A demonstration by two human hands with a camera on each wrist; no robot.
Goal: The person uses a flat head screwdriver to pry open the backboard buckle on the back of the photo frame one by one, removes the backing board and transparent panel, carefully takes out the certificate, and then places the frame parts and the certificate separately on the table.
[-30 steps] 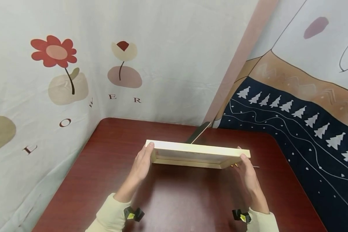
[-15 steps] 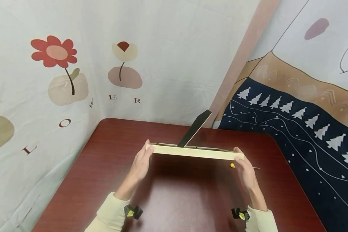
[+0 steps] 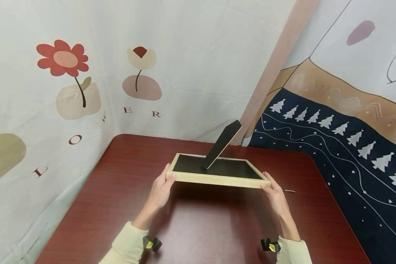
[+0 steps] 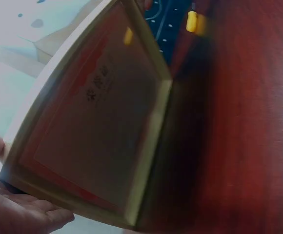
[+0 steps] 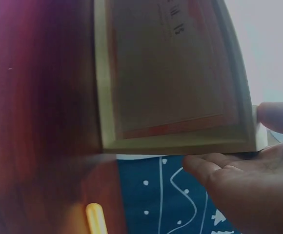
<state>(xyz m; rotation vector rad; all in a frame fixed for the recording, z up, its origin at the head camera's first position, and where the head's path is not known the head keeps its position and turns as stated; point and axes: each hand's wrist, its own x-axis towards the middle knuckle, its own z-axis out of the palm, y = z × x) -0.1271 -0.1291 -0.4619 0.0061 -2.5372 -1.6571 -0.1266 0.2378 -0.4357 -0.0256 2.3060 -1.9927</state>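
The left hand pinches the near left corner of a pale wooden picture frame, with its thumb on the near side and its other fingers against the left end. The right hand pinches the near right corner the same way, its thumb apart from the other fingers and the wood in between. The picture frame is tilted over the table, about midway between the left and right edges and nearer the far edge, and I cannot tell if its far side touches the table. Its black back faces up, and a black stand leg sticks up from it, leaning to the right. The front faces down, like a shallow box. Inside it is a sheet with a red border and some dark letters, too blurry to read. A yellow-handled tool lies on the table near the right edge. In the head view, a thin pale rod shows just beside the right hand.
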